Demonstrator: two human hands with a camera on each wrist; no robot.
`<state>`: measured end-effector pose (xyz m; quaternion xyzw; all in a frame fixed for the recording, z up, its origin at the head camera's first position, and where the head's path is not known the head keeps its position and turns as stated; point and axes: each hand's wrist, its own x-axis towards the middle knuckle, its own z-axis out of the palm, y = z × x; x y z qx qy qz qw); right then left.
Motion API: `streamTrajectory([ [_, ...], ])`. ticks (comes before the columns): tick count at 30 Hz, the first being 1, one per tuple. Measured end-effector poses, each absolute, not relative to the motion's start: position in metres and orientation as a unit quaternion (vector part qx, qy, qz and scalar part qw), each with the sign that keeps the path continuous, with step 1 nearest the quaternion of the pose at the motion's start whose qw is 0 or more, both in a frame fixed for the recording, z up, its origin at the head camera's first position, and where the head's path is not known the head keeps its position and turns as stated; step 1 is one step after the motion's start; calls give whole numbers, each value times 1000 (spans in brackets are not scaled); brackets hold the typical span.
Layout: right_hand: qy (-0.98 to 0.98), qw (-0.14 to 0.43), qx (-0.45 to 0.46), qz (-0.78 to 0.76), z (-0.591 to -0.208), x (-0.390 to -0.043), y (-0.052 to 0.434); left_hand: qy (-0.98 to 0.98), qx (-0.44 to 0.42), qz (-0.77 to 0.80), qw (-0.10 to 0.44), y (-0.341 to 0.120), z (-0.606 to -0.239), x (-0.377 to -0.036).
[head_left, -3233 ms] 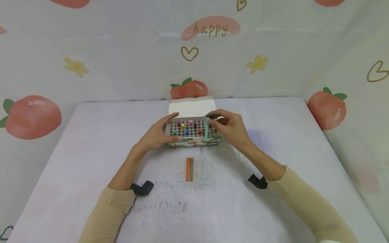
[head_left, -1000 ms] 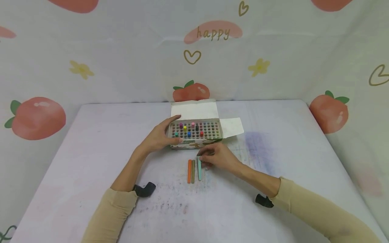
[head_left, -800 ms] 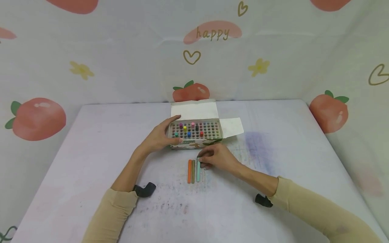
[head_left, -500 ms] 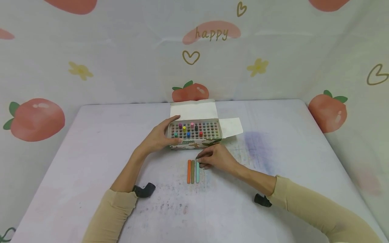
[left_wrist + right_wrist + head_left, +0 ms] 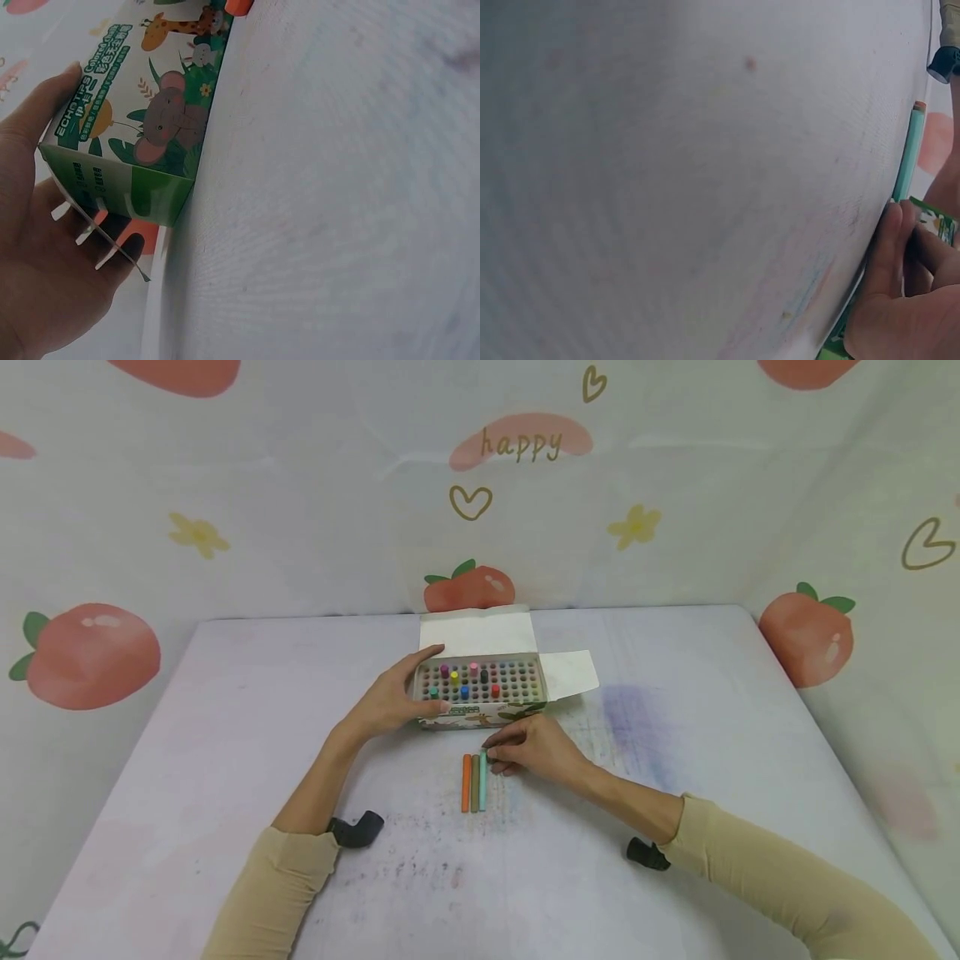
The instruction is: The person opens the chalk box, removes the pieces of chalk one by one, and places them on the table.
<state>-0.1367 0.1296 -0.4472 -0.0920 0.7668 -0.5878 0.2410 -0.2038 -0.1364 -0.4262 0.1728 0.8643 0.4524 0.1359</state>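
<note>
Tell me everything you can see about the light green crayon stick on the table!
The light green stick is slim, round, pale mint and chalky-looking. It lies flat on the white table, last of a row of three, close beside the brown stick, with the orange stick beyond. Its far end points toward the box. The right hand touches that far end with its fingertips.

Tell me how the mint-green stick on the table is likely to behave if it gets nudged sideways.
The mint-green stick looks round and slim, so it would probably roll. The brown stick lies alongside and would likely stop it on that side. The right hand touches its far end, which should steady it. It looks like chalk, so possibly brittle.
</note>
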Motion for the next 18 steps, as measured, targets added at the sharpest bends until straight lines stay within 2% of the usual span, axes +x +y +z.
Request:
streamTrajectory([
  [18,815,170,-149,-533,-418,-143,132,864,173,452,137,-138,-428,-206],
])
